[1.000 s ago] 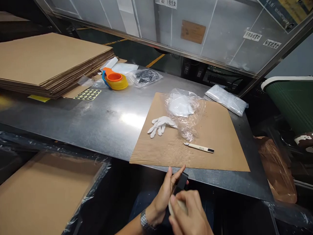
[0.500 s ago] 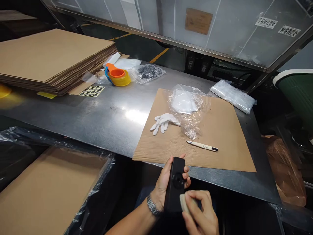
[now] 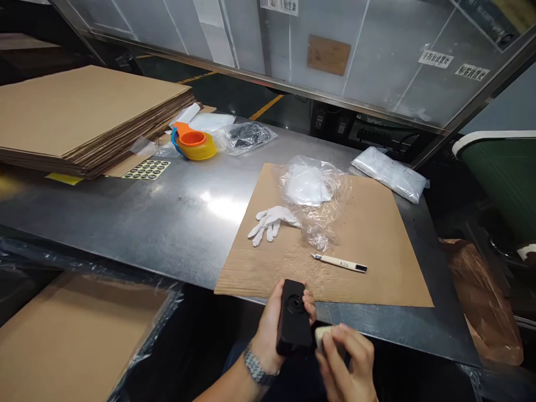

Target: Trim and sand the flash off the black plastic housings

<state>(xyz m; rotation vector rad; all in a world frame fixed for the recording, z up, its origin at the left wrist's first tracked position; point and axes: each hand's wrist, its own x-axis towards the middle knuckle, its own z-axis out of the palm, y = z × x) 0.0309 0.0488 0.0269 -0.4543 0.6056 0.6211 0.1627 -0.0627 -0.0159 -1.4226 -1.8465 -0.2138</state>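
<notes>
My left hand (image 3: 271, 329) is wrapped round a black oblong part (image 3: 294, 324) with a round recess in its face, held just off the table's front edge. Close to the part's lower right side, my right hand (image 3: 349, 360) pinches a small pale pad (image 3: 323, 336); whether pad and part touch I cannot tell. On the cardboard sheet (image 3: 389, 245) beyond lie a craft knife (image 3: 341, 263) marked A26, a white glove (image 3: 274, 223) and a clear plastic bag (image 3: 310, 184) with white sheets inside.
At the left stands a stack of cardboard sheets (image 3: 92, 111). Near it are an orange and yellow tape dispenser (image 3: 195, 142), a sticker sheet (image 3: 147, 169) and a bagged dark item (image 3: 249, 135). A white plastic packet (image 3: 389, 173) rests at the table's (image 3: 176, 223) back right.
The black part has tipped, showing its lower end. The pale pad has moved slightly right, away from the part's face. My view has shifted a little.
</notes>
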